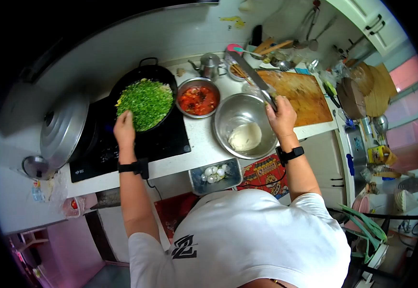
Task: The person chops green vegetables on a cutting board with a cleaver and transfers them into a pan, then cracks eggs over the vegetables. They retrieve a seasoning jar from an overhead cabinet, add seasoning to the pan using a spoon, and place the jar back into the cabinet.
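My left hand [124,126] is at the lower left edge of a black wok [158,73] heaped with chopped greens [144,104]; its fingers are bent, and I cannot make out whether they hold anything. My right hand [282,114] is closed round the handle of a large knife [248,70], whose blade points up and to the left. Below the knife, a steel bowl [223,115] holds a pale lump of dough [245,137]. A smaller bowl [182,87] of red chopped food [199,100] sits between the wok and the steel bowl.
A wooden cutting board [299,96] lies at the right, near a utensil holder [253,57]. Behind the bowls stands a metal kettle [210,65]. A large lid [64,126] leans at the left of the black cooktop [165,144]. An open bin [216,185] with eggshells is below the counter edge.
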The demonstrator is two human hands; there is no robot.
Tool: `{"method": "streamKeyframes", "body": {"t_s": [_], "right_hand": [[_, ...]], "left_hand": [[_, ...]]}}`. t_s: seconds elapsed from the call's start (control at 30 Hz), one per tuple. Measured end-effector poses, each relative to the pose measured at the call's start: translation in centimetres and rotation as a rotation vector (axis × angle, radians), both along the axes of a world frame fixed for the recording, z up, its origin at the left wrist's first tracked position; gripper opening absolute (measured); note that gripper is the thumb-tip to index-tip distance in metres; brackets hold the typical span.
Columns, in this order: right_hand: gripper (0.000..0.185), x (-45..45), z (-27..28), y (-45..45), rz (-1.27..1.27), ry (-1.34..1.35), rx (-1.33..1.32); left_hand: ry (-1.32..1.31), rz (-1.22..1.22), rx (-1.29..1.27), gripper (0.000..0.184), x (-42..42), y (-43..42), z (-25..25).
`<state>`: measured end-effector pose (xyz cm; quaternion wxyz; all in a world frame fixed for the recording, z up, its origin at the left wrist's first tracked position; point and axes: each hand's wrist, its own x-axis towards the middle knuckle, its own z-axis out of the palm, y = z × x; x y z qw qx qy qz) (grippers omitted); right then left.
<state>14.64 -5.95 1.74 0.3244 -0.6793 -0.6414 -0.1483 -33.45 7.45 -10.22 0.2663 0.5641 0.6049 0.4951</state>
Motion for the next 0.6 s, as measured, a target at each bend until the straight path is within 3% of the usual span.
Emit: {"method": "streamKeyframes", "body": {"t_s": [0.03,0.1,0.23,0.37,0.43,0.5,0.6], "right_hand": [[0.024,2.1,-1.0,-0.7,-0.022,0.001,0.0],[0.025,6.3,-3.3,-2.1,-0.248,0.056,0.01],[0.028,13.5,-8.3,-3.6,-0.503,0.062,-0.182],[0.031,17.2,-12.7,-4.0,-0.578,0.037,-0.273],[0.031,18.6,-14.5,-4.2,-0.557,0.054,-0.315],[0.031,19.8,-16.9,-3.9,-0.542,0.0,-0.362],[0.03,19.7,-17.5,-3.7,-0.422,0.099,-0.365]], "left_hand": [[-0.121,0.003,0.03,0.033,-0.9,1.1,-2.1],[-0.655,0.043,-0.203,0.018,-0.1,0.4,1.4],[-0.966,0.125,-0.318,0.022,0.9,0.7,4.3],[-1.215,0.222,-0.355,0.033,3.3,-0.3,6.0],[-1.217,0.294,-0.395,0.04,4.1,-0.5,6.4],[-1.427,-0.051,-0.462,0.046,2.5,-1.2,5.5],[-1.46,-0.11,-0.434,0.051,3.3,-2.2,7.0]]}}
